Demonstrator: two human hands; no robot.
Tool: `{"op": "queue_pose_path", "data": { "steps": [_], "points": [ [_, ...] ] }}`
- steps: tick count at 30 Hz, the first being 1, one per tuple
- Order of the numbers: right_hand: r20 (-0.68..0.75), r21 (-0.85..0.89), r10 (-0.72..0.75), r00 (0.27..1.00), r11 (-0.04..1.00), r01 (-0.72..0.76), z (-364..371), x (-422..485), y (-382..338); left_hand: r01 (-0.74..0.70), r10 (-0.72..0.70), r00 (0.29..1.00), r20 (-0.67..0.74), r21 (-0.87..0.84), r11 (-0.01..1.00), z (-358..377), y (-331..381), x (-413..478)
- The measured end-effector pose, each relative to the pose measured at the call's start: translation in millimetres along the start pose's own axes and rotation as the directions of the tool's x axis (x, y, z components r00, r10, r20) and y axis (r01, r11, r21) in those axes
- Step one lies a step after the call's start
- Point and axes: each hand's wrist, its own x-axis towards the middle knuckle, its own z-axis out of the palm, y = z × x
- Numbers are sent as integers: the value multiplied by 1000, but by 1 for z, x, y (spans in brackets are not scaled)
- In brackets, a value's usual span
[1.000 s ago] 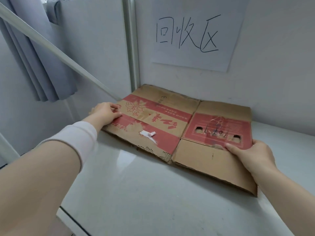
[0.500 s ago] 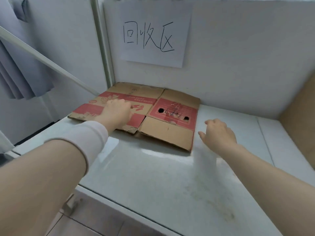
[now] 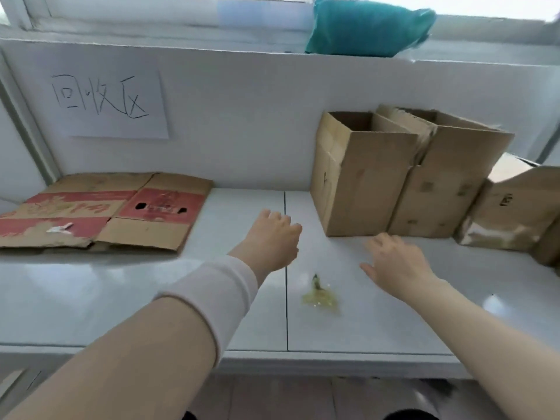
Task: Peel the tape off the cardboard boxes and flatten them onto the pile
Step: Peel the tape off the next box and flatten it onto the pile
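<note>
My left hand (image 3: 274, 237) hangs over the counter (image 3: 121, 298) close to its middle seam (image 3: 286, 316), fingers loosely curled and holding nothing; a white sleeve (image 3: 218, 292) covers the forearm behind it. My right hand (image 3: 394, 262) is just to its right, palm down, fingers apart and relaxed, also empty; whether it touches the counter I cannot tell. Both hands are short of the open-topped cardboard box (image 3: 357, 183), which stands upright against the back wall (image 3: 242, 131), near the right hand but apart from it. A second upright box (image 3: 445, 183) with torn top flaps touches its right side, and a third box (image 3: 515, 207) sits further right, cut off by the frame edge. The flattened box (image 3: 121, 207), brown with red printed bands, lies at the left end of the counter against the wall, a small white scrap (image 3: 59, 228) stuck on its near-left panel. A crumpled wad of yellowish tape (image 3: 319, 297) lies on the counter between my forearms. A handwritten paper sign (image 3: 106, 104) is fixed to the wall above the flattened box. A teal bundle (image 3: 366, 25) rests on the ledge (image 3: 212, 47) above.
</note>
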Motion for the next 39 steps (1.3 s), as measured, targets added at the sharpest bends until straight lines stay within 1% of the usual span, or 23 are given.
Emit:
{"op": "queue_pose_path", "data": {
  "steps": [3, 6, 8, 9, 10, 11, 12, 13, 14, 15, 16, 18, 20, 22, 24, 28, 29, 31, 33, 35, 36, 37, 39],
  "points": [
    [75, 31, 57, 996, 998, -60, 16, -4, 30, -56, 56, 998, 5, -11, 998, 5, 34, 21],
    [98, 74, 94, 991, 992, -102, 30, 7, 50, -44, 45, 999, 22, -47, 998, 12, 51, 44],
    [72, 146, 119, 990, 981, -128, 37, 19, 60, 46, -37, 998, 55, -188, 981, 15, 56, 63],
    [49, 213, 146, 988, 965, -153, 39, 26, 64, 127, -105, 991, 84, -318, 940, 16, 56, 74],
    [26, 296, 185, 982, 937, -185, 41, 33, 66, 218, -177, 976, 129, -474, 853, 17, 55, 86],
    [2, 379, 230, 973, 901, -213, 42, 40, 68, 297, -233, 955, 186, -630, 717, 16, 54, 98],
    [-26, 446, 266, 964, 866, -227, 43, 47, 70, 343, -264, 936, 230, -757, 556, 16, 52, 108],
    [-60, 499, 292, 954, 837, -225, 45, 53, 71, 352, -281, 926, 252, -846, 400, 16, 52, 118],
    [-99, 546, 314, 944, 810, -213, 47, 60, 72, 334, -293, 922, 252, -901, 276, 17, 52, 126],
    [-137, 591, 338, 931, 782, -197, 49, 66, 72, 304, -304, 923, 237, -933, 192, 18, 53, 133],
    [-167, 635, 364, 916, 750, -182, 50, 72, 72, 274, -313, 924, 220, -951, 141, 21, 53, 139],
    [-212, 705, 413, 886, 692, -153, 54, 84, 72, 228, -323, 926, 194, -971, 69, 31, 54, 149],
    [-221, 770, 460, 860, 624, -135, 56, 94, 70, 166, -331, 929, 164, -986, -25, 41, 55, 155],
    [-199, 830, 479, 855, 547, -113, 58, 101, 65, 121, -359, 923, 140, -990, -74, 46, 59, 156],
    [-174, 868, 457, 872, 489, -83, 57, 103, 59, 106, -397, 907, 138, -989, -102, 47, 59, 153],
    [-244, 906, 374, 895, 416, 73, 45, 96, 50, 71, -486, 864, 130, -988, -138, 40, 40, 137],
    [-258, 922, 343, 903, 366, 125, 37, 93, 47, 59, -494, 860, 127, -987, -150, 33, 32, 129],
    [-254, 958, 271, 928, 204, 203, 14, 87, 37, 19, -499, 859, 119, -980, -201, 14, 16, 110],
    [-231, 973, 193, 953, 52, 226, -13, 79, 25, -26, -511, 854, 100, -972, -233, -9, -4, 87],
    [-222, 973, 139, 965, -35, 228, -39, 70, 12, -54, -523, 849, 77, -972, -230, -30, -20, 60],
    [-217, 972, 126, 968, -59, 226, -51, 67, 4, -68, -523, 850, 58, -973, -220, -42, -28, 46],
    [-191, 976, 134, 972, -82, 203, -55, 67, 4, -67, -511, 857, 65, -970, -235, -49, -28, 42],
    [-172, 976, 111, 979, -113, 184, -82, 54, -13, -68, -539, 840, 68, -971, -229, -72, -44, 11]
  ]
}}
